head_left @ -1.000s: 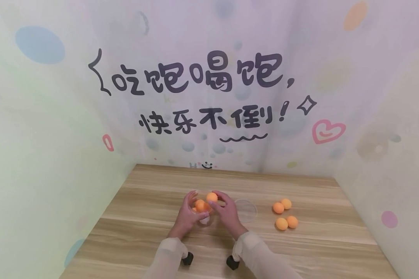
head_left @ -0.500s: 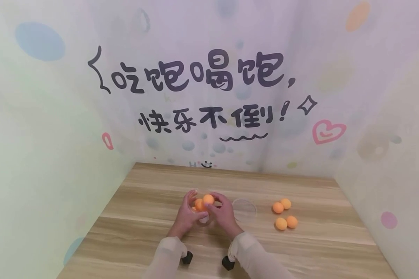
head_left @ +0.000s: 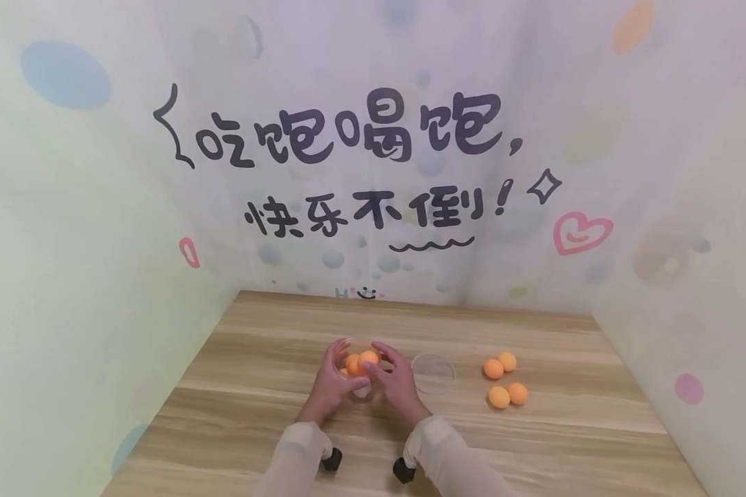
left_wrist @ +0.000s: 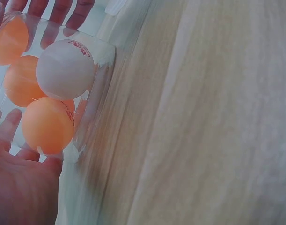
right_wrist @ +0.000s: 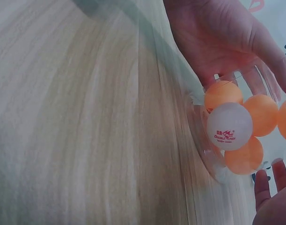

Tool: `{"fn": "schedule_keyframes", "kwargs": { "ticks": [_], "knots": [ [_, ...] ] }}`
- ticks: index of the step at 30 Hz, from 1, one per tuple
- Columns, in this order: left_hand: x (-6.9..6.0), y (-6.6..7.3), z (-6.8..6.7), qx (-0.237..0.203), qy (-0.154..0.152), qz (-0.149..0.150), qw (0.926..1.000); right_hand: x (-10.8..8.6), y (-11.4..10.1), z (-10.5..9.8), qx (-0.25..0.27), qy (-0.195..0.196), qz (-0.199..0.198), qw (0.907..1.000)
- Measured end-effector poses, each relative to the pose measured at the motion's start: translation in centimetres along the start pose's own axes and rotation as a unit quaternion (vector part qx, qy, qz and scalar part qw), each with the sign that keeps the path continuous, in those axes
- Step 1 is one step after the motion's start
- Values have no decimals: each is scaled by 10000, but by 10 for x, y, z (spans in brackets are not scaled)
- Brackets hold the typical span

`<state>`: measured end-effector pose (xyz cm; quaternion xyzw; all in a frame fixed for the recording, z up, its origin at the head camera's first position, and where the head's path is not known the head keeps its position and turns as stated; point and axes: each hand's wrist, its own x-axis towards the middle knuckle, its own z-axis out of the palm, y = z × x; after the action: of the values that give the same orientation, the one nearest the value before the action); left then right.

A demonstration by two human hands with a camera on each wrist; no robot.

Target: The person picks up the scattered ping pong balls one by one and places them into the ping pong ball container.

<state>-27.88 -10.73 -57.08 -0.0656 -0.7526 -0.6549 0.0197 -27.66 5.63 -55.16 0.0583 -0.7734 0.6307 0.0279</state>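
nearest you, the two black blocks [head_left: 331,459] at your wrists could snag on the wood-grain table [head_left: 236,414] if you drop your arms. to the right, the near pair of orange table-tennis balls [head_left: 499,397] sits loose; a bumped table would likely set it rolling. in the middle, the white double fish ball [right_wrist: 230,126] lies low on the near side of the clear plastic container [left_wrist: 99,57], against orange ones. your left hand [head_left: 334,386] wraps that container from the left: squeeze hard and the thin-looking wall may flex and shove balls upward; slacken and it could slip. whether its base touches the table, i cannot tell. your right hand [head_left: 399,382] pinches the top orange ball [head_left: 368,359] between thumb and fingers, low in the mouth; let go off-centre and it may roll off the others and over the rim. just right, the transparent round lid [head_left: 434,373] is hard to see, so a sideways sweep could knock it into the far pair of orange balls [head_left: 494,368].
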Motion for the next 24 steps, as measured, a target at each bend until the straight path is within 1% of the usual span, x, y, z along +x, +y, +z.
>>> {"fn": "schedule_keyframes", "kwargs": {
  "ticks": [3,7,9,16,19,24],
  "knots": [
    [0,-2,0,-14,15,18,10000,-1,1,0,-14,10,72,10000],
    [0,0,1,2,-26,20,10000,-2,2,-1,-2,7,67,10000],
    [-1,4,0,-13,-68,-6,10000,-2,3,-1,64,3,17,10000],
    [-13,35,-3,-53,-213,-5,9998,-2,4,-1,341,80,-73,9994],
    [-15,39,-3,-45,-236,-48,9997,-2,3,1,335,163,-144,9992],
    [-15,38,-2,-45,-184,-157,9997,-4,-3,2,41,370,-223,9991]
  ]
}}
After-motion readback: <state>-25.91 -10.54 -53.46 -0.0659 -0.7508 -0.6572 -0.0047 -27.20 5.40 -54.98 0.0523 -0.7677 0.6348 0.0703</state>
